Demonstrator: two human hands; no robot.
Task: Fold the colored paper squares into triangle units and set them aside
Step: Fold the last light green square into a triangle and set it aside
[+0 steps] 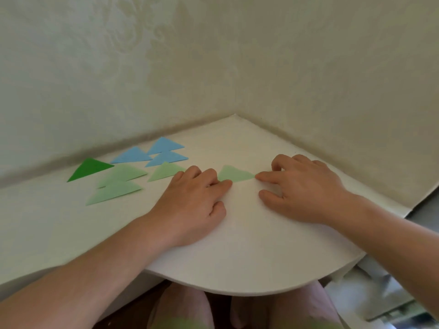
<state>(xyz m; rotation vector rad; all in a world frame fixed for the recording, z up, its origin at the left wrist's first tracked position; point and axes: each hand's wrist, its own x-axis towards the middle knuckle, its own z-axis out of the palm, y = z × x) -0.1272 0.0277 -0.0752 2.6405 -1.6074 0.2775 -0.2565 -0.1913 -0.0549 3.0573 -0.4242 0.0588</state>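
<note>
Seven folded triangles already lie set aside at the left of the white tabletop (237, 245): three blue triangles (154, 153), one dark green triangle (89, 168) and three pale green triangles (123, 184). No unfolded squares show, so the task looks nearly done. An eighth, the pale green triangle in hand (234, 175), lies flat at centre frame, long edge running left to right, apex toward the wall. The left hand (190, 205) presses its left corner with straight fingertips; the right hand (301, 188) pins its right tip with the forefinger, other fingers curled.
</note>
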